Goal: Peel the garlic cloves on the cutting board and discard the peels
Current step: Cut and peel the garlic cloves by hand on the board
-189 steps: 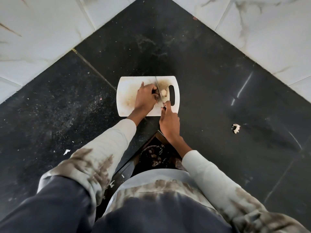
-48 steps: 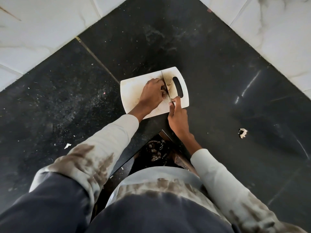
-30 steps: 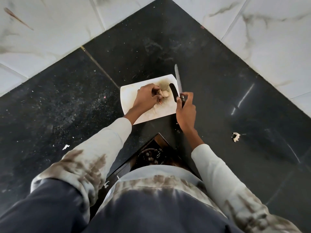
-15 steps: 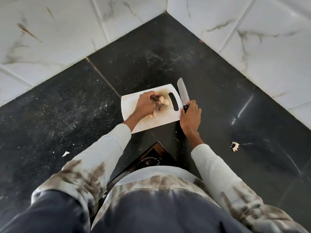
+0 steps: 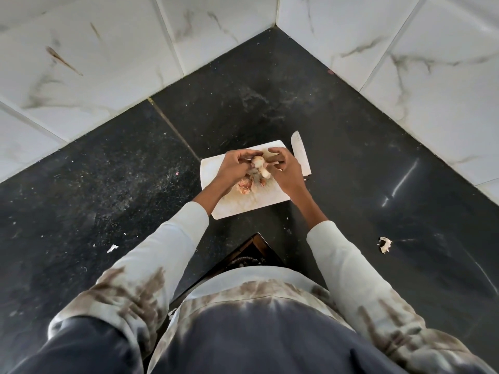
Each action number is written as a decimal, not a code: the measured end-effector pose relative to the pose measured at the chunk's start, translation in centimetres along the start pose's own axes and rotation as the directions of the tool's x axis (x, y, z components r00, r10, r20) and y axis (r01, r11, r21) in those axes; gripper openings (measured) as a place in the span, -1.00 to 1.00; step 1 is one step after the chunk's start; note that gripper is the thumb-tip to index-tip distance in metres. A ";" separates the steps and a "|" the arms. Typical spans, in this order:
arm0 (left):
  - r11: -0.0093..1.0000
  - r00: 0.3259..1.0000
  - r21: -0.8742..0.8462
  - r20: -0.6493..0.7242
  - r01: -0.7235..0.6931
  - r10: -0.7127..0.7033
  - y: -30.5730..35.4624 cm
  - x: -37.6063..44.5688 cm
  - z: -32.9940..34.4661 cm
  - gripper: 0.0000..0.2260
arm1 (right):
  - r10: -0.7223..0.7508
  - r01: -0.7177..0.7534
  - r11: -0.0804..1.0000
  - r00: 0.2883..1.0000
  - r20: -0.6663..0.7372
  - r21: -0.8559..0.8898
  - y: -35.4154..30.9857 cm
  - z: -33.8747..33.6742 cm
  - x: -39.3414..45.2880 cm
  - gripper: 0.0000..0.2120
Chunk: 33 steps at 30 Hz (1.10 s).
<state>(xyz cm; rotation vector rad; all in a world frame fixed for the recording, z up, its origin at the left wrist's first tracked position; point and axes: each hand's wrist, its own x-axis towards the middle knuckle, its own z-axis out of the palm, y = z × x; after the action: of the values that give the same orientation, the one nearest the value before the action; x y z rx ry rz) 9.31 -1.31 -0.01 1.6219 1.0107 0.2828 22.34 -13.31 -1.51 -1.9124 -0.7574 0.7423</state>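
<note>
A white cutting board (image 5: 243, 206) lies on the black counter in the corner. Both hands meet above its middle. My left hand (image 5: 233, 171) pinches a pale garlic clove (image 5: 258, 161) at its fingertips. My right hand (image 5: 285, 172) has its fingers curled at the same clove, and a second clove (image 5: 265, 172) sits just below, between the hands. Pinkish-brown peels (image 5: 244, 188) lie on the board under my left hand. The knife (image 5: 300, 153) lies flat off the board's right edge, with its handle hidden behind my right hand.
White marble-look tiled walls (image 5: 108, 63) close the corner behind the board. A loose garlic peel (image 5: 385, 244) lies on the counter to the right, and a small white scrap (image 5: 112, 248) to the left. An open dark cavity (image 5: 251, 259) sits at the counter's near edge.
My right hand has laid the knife down beside the board and moved left to join my left hand at the garlic clove. The view has tilted up, showing more of the wall.
</note>
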 end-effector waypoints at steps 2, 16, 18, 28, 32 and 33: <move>1.000 1.000 -0.031 0.001 0.003 -0.003 0.0 -0.2 -0.3 -0.66 | 0.016 -0.016 1.000 1.000 0.011 -0.013 0.1 0.4 0.1 -0.64; 0.950 0.993 -0.300 -0.055 0.083 -0.104 -0.8 -0.5 -1.5 -0.69 | 0.021 -0.021 1.000 1.000 0.020 -0.011 -0.7 0.7 0.3 -0.70; 0.926 0.989 -0.360 -0.048 0.112 -0.139 -1.0 -0.7 -1.7 -0.69 | 0.031 -0.031 0.999 0.999 0.021 -0.016 -0.7 0.9 0.3 -0.72; 0.869 0.971 -0.472 -0.095 0.149 -0.218 -3.0 -1.9 -3.9 -0.72 | 0.070 -0.070 0.998 0.996 0.049 0.000 -1.2 1.8 0.0 -0.78; 0.887 0.976 -0.444 -0.102 0.128 -0.192 -3.6 -2.3 -4.6 -0.71 | 0.105 -0.105 0.994 0.994 0.002 -0.014 -1.3 2.1 0.2 -0.82; 0.897 0.975 -0.424 -0.113 0.126 -0.191 -3.8 -2.3 -4.8 -0.71 | 0.113 -0.113 0.993 0.994 -0.006 -0.013 -1.4 2.1 0.2 -0.82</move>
<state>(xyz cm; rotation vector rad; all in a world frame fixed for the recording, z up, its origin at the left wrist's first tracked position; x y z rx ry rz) 3.07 0.21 -1.15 1.1374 1.1065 0.4822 20.68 -11.52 -1.15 -1.9811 -0.6560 0.8035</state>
